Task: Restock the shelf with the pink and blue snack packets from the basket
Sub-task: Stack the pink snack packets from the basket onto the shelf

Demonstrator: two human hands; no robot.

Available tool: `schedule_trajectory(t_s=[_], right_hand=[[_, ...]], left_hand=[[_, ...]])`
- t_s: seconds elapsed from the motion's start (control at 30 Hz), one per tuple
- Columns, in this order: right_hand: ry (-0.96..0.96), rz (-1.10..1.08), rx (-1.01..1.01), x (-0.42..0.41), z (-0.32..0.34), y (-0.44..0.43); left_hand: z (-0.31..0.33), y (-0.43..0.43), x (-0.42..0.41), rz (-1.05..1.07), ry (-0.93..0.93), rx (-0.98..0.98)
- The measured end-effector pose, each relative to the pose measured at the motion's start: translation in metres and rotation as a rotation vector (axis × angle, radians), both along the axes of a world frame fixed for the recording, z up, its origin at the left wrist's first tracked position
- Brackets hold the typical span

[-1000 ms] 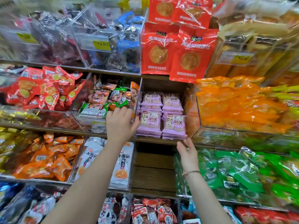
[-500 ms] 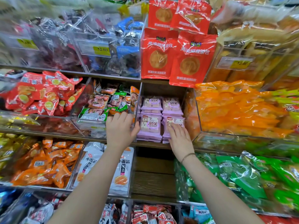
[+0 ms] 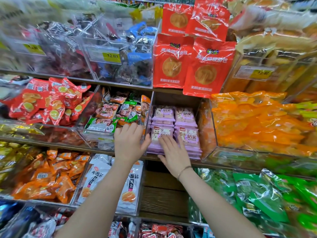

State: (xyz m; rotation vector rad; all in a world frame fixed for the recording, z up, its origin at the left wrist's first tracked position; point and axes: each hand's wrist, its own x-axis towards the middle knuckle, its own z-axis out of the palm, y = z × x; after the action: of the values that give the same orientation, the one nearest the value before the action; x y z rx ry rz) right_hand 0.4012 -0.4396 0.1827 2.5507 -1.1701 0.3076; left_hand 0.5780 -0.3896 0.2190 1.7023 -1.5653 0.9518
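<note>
Pink snack packets point(image 3: 186, 115) lie in neat stacks inside a clear bin point(image 3: 203, 127) on the middle shelf. My right hand point(image 3: 173, 152) lies flat against the front of the near stacks, fingers spread, gripping nothing. My left hand point(image 3: 129, 143) presses open against the clear divider at the bin's left edge, beside the stacks. No basket and no blue task packets are in view.
Left of the bin is a clear box of mixed green and brown packets point(image 3: 109, 115); right of it are orange packets point(image 3: 257, 122). Red bags point(image 3: 193, 62) hang above. Below is a wooden shelf gap point(image 3: 163, 191), white bags point(image 3: 130, 186) and green bags point(image 3: 265, 198).
My right hand has risen from below the shelf edge and slid left onto the front of the pink stacks. My left hand has stayed on the divider.
</note>
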Motion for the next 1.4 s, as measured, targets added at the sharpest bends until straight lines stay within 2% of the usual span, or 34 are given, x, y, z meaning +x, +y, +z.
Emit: schedule_trajectory(t_s=[0.23, 0.37, 0.47, 0.53, 0.6, 0.67, 0.77, 0.83, 0.93, 1.1, 1.27, 1.4], right_hand=[[0.009, -0.005, 0.086, 0.008, 0.001, -0.015], [-0.132, 0.092, 0.196, -0.004, 0.017, -0.007], [-0.384, 0.119, 0.334, -0.018, 0.039, 0.014], [-0.600, 0.106, 0.427, -0.032, 0.046, 0.038], [-0.736, 0.070, 0.499, -0.050, 0.043, 0.069], [-0.800, -0.001, 0.614, -0.070, 0.030, 0.102], [-0.873, -0.145, 0.804, -0.099, -0.002, 0.153], [-0.844, -0.232, 0.891, -0.118, -0.029, 0.187], [-0.792, -0.364, 0.988, -0.146, -0.069, 0.243], [-0.762, -0.634, 1.067, -0.195, -0.123, 0.345], [-0.665, -0.891, 1.199, -0.246, -0.165, 0.443], [-0.685, -1.024, 1.218, -0.287, -0.183, 0.513]], left_hand=[[0.001, 0.000, 0.000, 0.000, 0.024, 0.011], [0.008, 0.010, -0.006, -0.012, 0.036, 0.067], [0.021, 0.021, -0.019, -0.011, 0.252, 0.165], [0.019, 0.041, -0.034, -0.125, 0.458, 0.175], [0.004, 0.077, -0.055, -0.251, 0.666, 0.146], [-0.024, 0.124, -0.076, -0.298, 0.851, 0.212], [-0.073, 0.192, -0.092, -0.280, 1.088, 0.484], [-0.101, 0.231, -0.094, -0.216, 1.151, 0.671], [-0.129, 0.289, -0.095, -0.094, 1.169, 0.946], [-0.171, 0.378, -0.112, -0.024, 0.994, 1.347], [-0.205, 0.446, -0.132, -0.035, 0.941, 1.519], [-0.219, 0.489, -0.156, -0.052, 0.925, 1.612]])
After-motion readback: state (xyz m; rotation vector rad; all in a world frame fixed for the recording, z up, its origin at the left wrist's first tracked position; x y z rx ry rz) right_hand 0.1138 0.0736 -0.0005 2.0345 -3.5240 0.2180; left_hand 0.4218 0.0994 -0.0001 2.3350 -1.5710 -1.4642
